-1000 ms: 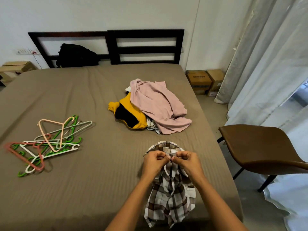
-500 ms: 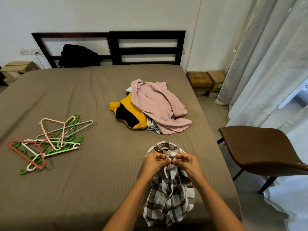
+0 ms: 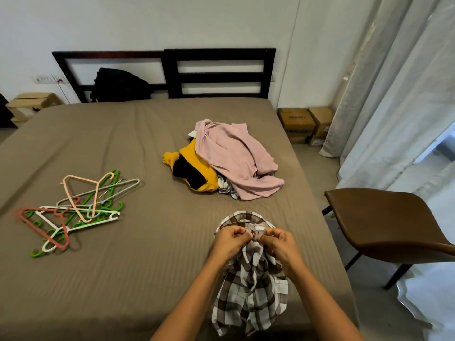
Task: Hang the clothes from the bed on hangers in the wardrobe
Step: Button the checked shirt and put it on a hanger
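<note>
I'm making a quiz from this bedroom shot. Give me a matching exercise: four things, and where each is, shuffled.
Things:
1 plaid shirt
2 hangers
3 pink garment
4 black bundle

Places:
A against the headboard
B pinched by left hand and right hand
C left part of the bed
D atop the yellow garment

Pairs: 1-B; 2-C; 3-D; 4-A

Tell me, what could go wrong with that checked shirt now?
1. The checked shirt droops over the near edge of the bed. If the left hand and the right hand, both pinching it near the collar, let go, it might slide to the floor.
2. The hangers lie tangled in a heap far to the left, so pulling one out may drag others along.
</note>
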